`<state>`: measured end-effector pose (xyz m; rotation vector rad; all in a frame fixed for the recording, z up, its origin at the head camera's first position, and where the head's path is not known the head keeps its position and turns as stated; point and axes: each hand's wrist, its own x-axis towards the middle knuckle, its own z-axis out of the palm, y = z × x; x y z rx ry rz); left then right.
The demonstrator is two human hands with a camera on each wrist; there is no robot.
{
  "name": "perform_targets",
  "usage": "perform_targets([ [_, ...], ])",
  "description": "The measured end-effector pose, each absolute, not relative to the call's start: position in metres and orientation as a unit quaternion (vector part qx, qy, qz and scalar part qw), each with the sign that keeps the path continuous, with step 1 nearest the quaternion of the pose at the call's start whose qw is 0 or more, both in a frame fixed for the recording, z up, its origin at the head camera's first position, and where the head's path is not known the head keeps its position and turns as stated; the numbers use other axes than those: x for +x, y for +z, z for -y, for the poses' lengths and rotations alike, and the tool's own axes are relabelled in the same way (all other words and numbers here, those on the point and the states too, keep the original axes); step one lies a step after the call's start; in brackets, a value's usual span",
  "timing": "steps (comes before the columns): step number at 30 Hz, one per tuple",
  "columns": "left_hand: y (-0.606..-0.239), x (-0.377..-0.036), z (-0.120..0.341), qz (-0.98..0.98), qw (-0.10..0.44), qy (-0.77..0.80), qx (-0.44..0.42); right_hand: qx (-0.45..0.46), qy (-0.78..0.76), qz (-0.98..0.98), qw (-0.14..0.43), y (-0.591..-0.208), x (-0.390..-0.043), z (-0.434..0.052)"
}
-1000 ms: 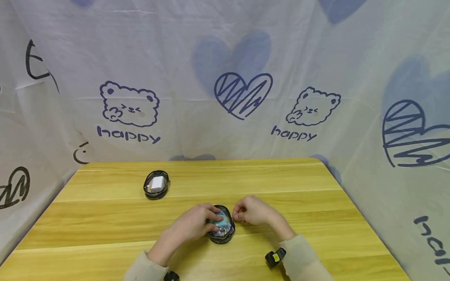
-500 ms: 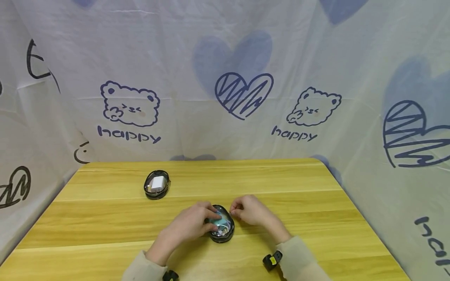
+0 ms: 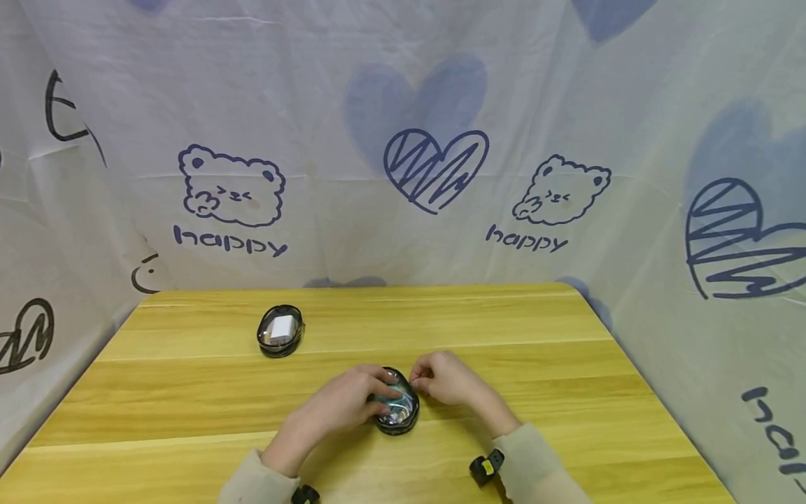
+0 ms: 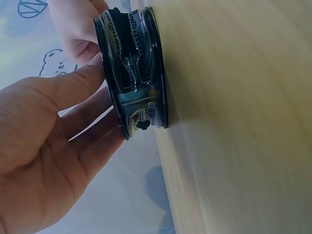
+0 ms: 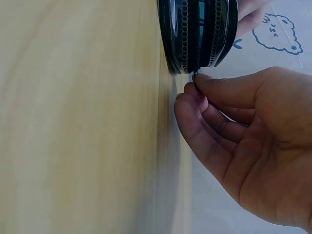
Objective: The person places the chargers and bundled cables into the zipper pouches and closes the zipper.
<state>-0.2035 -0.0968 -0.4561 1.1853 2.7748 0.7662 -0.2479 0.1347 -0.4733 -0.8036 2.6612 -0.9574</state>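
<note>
- Small round black zip pouch (image 3: 397, 407) lies on the wooden surface (image 3: 541, 350), near-centre, between both hands; clear top, teal item inside.
- Left hand (image 3: 345, 404) rests over the pouch's left side, fingers curled onto its top; in the left wrist view, fingers and thumb wrap the pouch (image 4: 134, 78) rim, so it is clamped on the pouch.
- Right hand (image 3: 446, 378) sits just right of the pouch at its far-right edge; in the right wrist view, thumb and forefinger pinch the zip pull (image 5: 195, 74) at the pouch (image 5: 197, 31) edge, other fingers loosely curled.
- Second black pouch (image 3: 280, 330) with a white item inside sits far-left on the surface, well apart from the hands.
- Backdrop cloth (image 3: 403, 140) has "happy" printed twice under bear drawings, plus scribbled hearts; partial letters at the right edge are unreadable.
- No brand visible on either pouch.
- Versus a second ago: right hand has moved slightly left and farther along the pouch's rim; left hand holds the same grip; pouch and second pouch unmoved.
</note>
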Motion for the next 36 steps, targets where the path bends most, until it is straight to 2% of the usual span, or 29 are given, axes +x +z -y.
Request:
perform_targets([
  [11,-0.456,-0.204,0.095,-0.895,0.020,0.248,0.370,-0.278,-0.321,-0.897,0.123,-0.469,-0.248,-0.138],
  [23,-0.458,-0.203,0.094,-0.897,0.018,0.249,0.365,-0.301,-0.336,-0.872,0.189,-0.462,-0.250,-0.152],
  [36,-0.455,-0.202,0.096,-0.900,0.015,0.237,0.366,-0.282,-0.337,-0.883,0.163,-0.466,-0.250,-0.148],
])
